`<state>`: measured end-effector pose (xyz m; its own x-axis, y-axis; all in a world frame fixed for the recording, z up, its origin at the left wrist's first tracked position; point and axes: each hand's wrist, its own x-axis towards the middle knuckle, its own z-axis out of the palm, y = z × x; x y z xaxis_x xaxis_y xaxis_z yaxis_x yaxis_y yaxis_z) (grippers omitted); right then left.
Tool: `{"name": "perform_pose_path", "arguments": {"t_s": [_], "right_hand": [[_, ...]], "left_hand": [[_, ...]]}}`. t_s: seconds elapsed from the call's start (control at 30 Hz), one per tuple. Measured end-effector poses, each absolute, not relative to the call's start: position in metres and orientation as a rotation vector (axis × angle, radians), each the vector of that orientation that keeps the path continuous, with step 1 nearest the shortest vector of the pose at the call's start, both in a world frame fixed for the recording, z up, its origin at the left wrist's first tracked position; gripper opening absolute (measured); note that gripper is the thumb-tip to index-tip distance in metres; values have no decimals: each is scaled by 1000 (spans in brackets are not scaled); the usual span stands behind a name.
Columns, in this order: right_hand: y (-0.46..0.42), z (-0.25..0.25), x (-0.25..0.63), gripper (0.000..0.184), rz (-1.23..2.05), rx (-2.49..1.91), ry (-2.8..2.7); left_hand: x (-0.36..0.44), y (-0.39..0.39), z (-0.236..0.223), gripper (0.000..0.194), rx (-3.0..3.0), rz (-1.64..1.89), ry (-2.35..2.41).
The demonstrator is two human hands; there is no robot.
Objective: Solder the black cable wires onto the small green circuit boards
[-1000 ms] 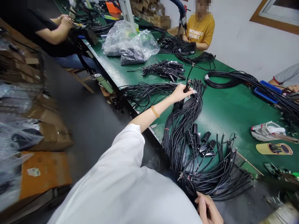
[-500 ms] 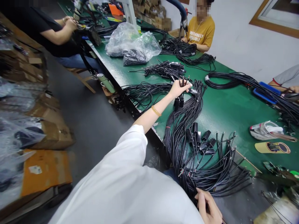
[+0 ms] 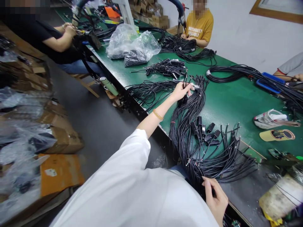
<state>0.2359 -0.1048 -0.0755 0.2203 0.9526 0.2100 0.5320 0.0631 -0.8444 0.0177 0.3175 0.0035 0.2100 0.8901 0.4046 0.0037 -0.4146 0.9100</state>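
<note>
My left hand [image 3: 181, 92] is reached out over the green table, its fingers closed around a few short black cables [image 3: 185, 82] whose ends stick up above the fist. Small black boxes [image 3: 182, 101] hang just below that hand. Beneath and beside it runs a long thick bundle of black cables [image 3: 180, 135], tied with a red band and draped towards me. Several black boxes on leads [image 3: 205, 134] lie on the bundle. Low in the view, my right hand [image 3: 216, 195] is curled beside the bundle's near side, thumb and fingers together; what they hold, if anything, is hidden.
A pile of black boxed leads [image 3: 165, 67] and clear plastic bags [image 3: 132, 44] lie farther off. To the right are a yellow cup [image 3: 270, 135], a blue tray [image 3: 267, 85] and a cable coil [image 3: 224, 75]. Co-workers sit around the table; cartons [image 3: 63, 135] stand left.
The view has shifted slightly. My left hand's fingers are more curled, and the boxes under it hang closer to the hand. My right hand keeps its place by the bundle.
</note>
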Motion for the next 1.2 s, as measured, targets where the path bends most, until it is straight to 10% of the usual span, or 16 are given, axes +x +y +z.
{"name": "perform_pose_path", "arguments": {"t_s": [0.13, 0.47, 0.7, 1.2], "right_hand": [[-107, -74, 240, 15, 600, -1602, -1359], [-56, 43, 201, 17, 593, -1370, -1324], [-16, 50, 192, 21, 1000, -1337, -1244], [-32, 43, 184, 16, 630, -1474, -1349]], "left_hand": [[13, 262, 46, 47, 1363, 1452, 917], [16, 56, 52, 46, 1012, 398, 325], [32, 24, 21, 36, 963, 442, 338], [34, 9, 17, 24, 942, 847, 681]]}}
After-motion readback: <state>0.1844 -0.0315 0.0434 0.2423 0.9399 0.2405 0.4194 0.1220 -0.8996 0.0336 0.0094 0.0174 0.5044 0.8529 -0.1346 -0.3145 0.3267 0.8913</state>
